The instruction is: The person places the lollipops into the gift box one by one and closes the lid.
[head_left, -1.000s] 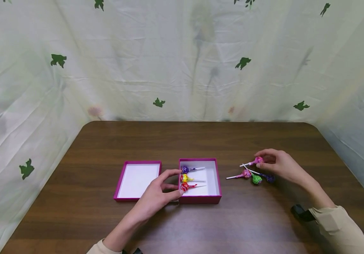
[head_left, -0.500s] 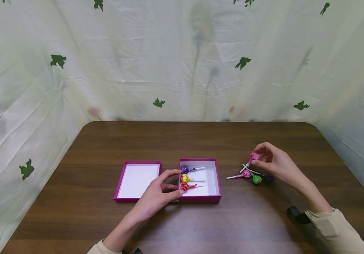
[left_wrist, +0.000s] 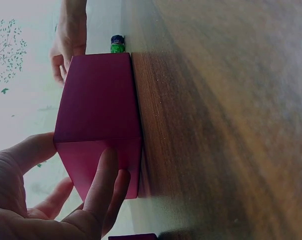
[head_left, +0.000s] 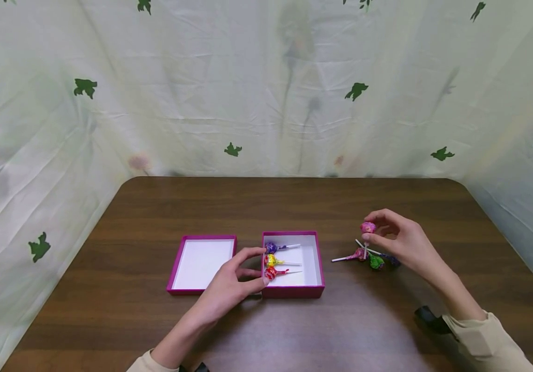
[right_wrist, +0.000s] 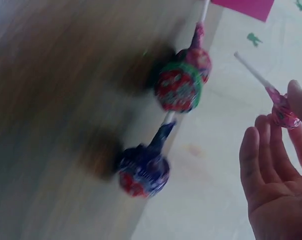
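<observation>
At the table's right, my right hand [head_left: 403, 240] pinches a pink-wrapped lollipop [head_left: 367, 227] by its head, raised over a small pile with its stick pointing down. The pile holds a pink lollipop [head_left: 359, 254], a green lollipop [head_left: 376, 262] and a dark blue lollipop [head_left: 393, 260]. My left hand [head_left: 229, 281] touches the left wall of an uncovered magenta box [head_left: 294, 292], its fingertips at the rim and against the outside in the left wrist view. Side by side inside the box lie a purple lollipop [head_left: 271, 248], a yellow lollipop [head_left: 272, 260] and a red lollipop [head_left: 272, 273], sticks to the right.
Left of the box lies its magenta-edged lid [head_left: 202, 264], white inside facing up. Brown wooden table [head_left: 192, 206] surrounds everything, and a pale curtain [head_left: 257, 113] with green leaf shapes hangs behind it.
My right hand has lifted the pink lollipop off the pile, moved it slightly left and turned its stick from leftward to downward. My left hand and the box have stayed put.
</observation>
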### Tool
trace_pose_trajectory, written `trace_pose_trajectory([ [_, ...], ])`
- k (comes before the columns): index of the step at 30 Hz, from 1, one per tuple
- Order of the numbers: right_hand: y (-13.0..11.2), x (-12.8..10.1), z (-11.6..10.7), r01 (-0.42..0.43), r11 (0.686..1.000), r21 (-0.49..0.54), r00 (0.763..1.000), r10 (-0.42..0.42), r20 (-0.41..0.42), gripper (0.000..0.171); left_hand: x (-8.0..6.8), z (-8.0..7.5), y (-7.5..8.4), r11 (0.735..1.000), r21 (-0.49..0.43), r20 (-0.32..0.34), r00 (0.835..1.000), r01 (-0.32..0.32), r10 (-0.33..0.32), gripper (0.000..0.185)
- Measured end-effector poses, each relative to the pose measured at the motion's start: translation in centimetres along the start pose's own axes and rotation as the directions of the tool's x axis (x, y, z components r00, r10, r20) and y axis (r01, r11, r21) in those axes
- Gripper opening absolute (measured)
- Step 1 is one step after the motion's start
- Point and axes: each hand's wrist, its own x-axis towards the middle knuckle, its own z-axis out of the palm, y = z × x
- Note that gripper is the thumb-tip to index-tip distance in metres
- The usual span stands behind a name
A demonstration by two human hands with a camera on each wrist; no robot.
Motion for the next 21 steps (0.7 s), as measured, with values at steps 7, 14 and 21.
trace_pose_trajectory([
  [7, -2.4, 0.1, 0.7, 0.087, 0.995, 0.038, 0.996, -0.087, 0.000, 0.036, 0.0, 0.0, 0.0, 1.000, 0.002, 0.002, 1.000, 0.005, -0.005, 0.052],
  [14, -3.3, 0.1, 1.3, 0.115, 0.993, 0.027, 0.993, -0.116, 0.038, 0.038, 0.0, 0.0, 0.0, 1.000, 0.005, 0.001, 1.000, 0.005, -0.005, 0.052],
  [21, -5.1, 0.2, 2.2, 0.074, 0.994, 0.083, 0.996, -0.078, 0.047, 0.034, 0.0, 0.0, 0.0, 1.000, 0.006, 0.002, 1.000, 0.001, -0.001, 0.053],
])
